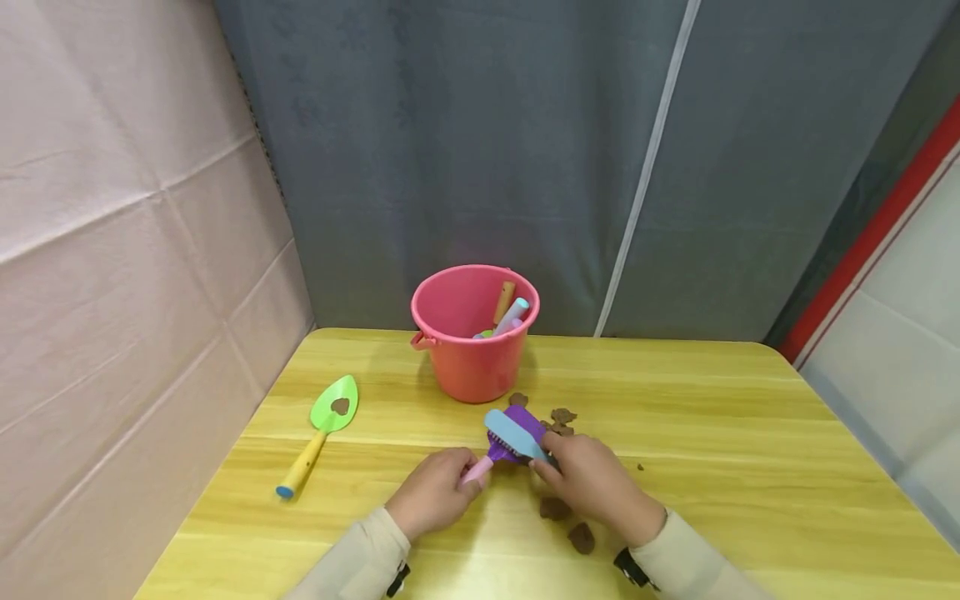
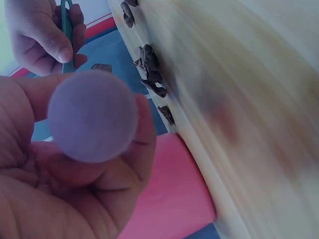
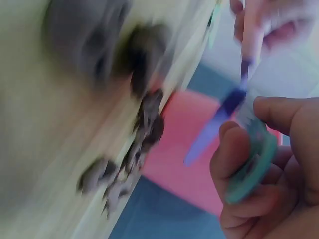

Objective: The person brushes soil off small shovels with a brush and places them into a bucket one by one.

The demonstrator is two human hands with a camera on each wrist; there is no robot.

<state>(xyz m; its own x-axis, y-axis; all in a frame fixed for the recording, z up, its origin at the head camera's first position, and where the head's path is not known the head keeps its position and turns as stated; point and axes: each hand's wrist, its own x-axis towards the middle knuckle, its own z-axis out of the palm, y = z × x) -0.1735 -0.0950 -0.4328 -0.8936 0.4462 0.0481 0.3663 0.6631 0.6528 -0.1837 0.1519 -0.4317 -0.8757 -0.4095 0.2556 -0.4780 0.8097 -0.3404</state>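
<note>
My left hand (image 1: 435, 496) grips the pink handle of a purple toy shovel (image 1: 531, 422), held above the table. The round end of that handle (image 2: 93, 117) faces the left wrist camera. With thumb and fingers, my right hand (image 1: 596, 479) holds a light blue brush (image 1: 512, 433), whose bristles point down at the shovel's blade. Whether they touch it I cannot tell. Around and below the right hand lie several brown clumps on the table, among them a flat clump (image 1: 581, 538) near the wrist and a crumpled clump (image 1: 562, 415) farther back.
A pink bucket (image 1: 480, 371) stands at the back middle, with several handled tools inside, one a tan handle (image 1: 504, 302). On the left lies a green trowel (image 1: 333, 417) with a yellow handle and a brown piece on its blade. A grey curtain (image 1: 450, 125) hangs behind the wooden table (image 1: 712, 400).
</note>
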